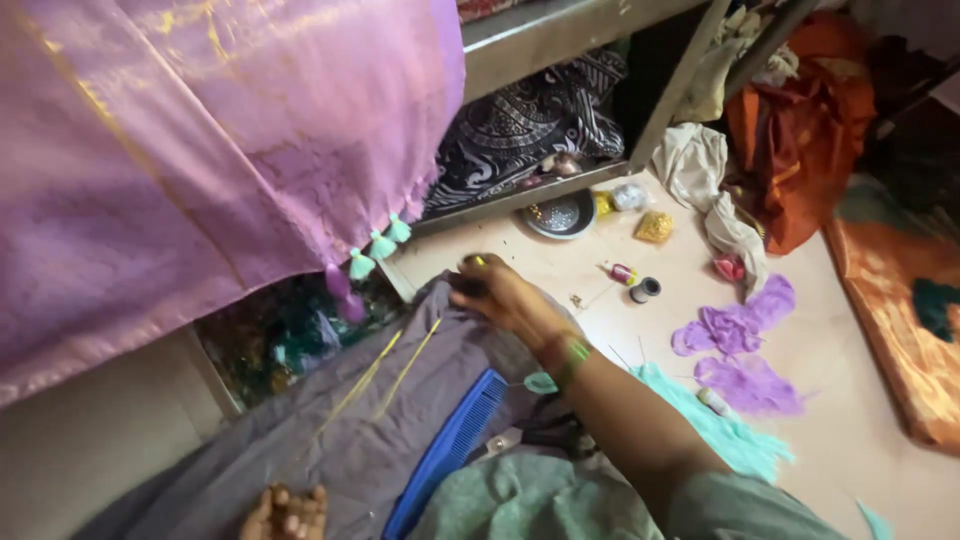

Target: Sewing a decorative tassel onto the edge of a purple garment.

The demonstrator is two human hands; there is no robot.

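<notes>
Your right hand (505, 298) was pinched on a yellow thread (400, 365) at the far edge of the grey cloth (340, 440) over your lap; the strands ran back from that grip toward your left hand (287, 512), curled loosely, holding what I cannot tell. Above the grip, a few tassels (375, 245) already hung from the glossy lilac silk (200, 150); much fluffy loose thread (740, 350) lay unused. A ribbed blue comb (450, 445) sat nearer you.

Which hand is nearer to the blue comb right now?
Left. The left hand lies low on the grey cloth, just left of the blue comb. The right hand reaches farther up, beyond the comb's upper end, near the yellow threads.
</notes>
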